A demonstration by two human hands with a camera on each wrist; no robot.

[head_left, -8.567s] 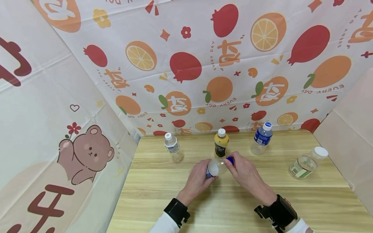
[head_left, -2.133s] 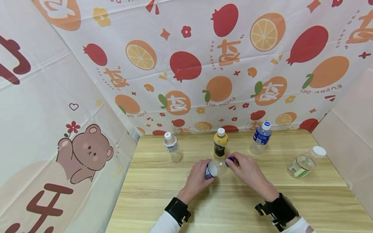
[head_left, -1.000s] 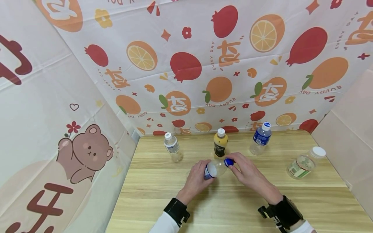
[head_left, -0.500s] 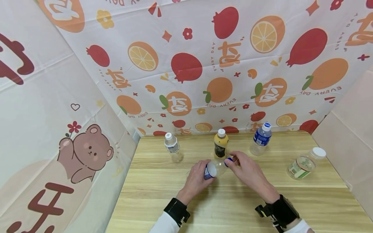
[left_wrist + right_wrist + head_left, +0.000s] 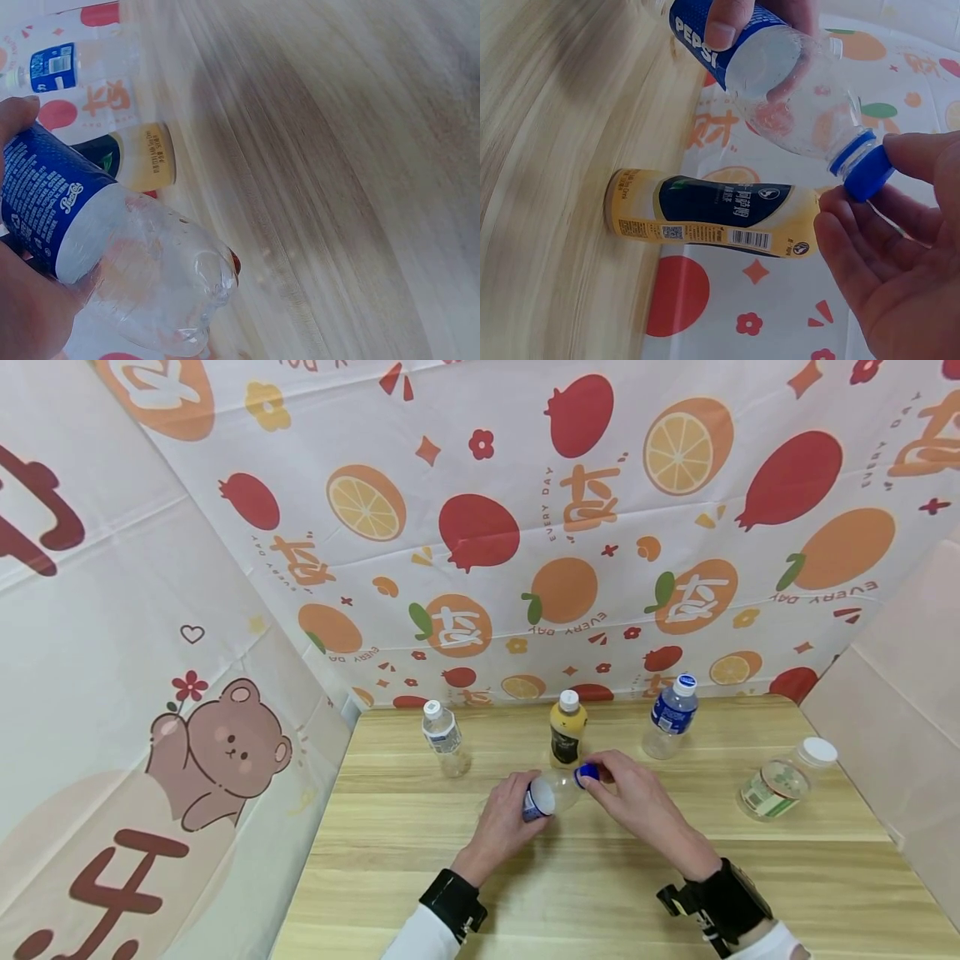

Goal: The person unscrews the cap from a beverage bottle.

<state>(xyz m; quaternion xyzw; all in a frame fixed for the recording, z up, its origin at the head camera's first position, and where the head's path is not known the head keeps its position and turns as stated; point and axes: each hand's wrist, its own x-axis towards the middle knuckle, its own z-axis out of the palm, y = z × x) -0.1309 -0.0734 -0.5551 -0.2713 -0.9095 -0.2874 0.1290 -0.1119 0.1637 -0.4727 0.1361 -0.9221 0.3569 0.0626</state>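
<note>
My left hand (image 5: 504,820) grips a clear plastic Pepsi bottle (image 5: 561,790) around its blue label, holding it tilted with the neck up to the right. On the neck sits a blue bottle cap (image 5: 868,174), a matching blue ring just below it. My right hand (image 5: 633,797) has thumb and fingers at the cap, the thumb on one side and the fingertips at the other. The bottle looks nearly empty in the left wrist view, with a spot of brown at its base (image 5: 235,262). Right behind the bottle stands a yellow drink bottle (image 5: 567,727) with a dark label.
At the back left of the wooden table (image 5: 420,877) stands a clear bottle (image 5: 446,742) with a white cap. A blue-labelled bottle (image 5: 672,714) is at the back right. Farther right stands a wide jar (image 5: 780,785) with a white lid. A fruit-print cloth (image 5: 480,593) hangs behind.
The right hand's fingers have shifted on the cap over these frames, spreading and closing around it; more of the cap shows now than half a second ago. The left hand keeps its hold.
</note>
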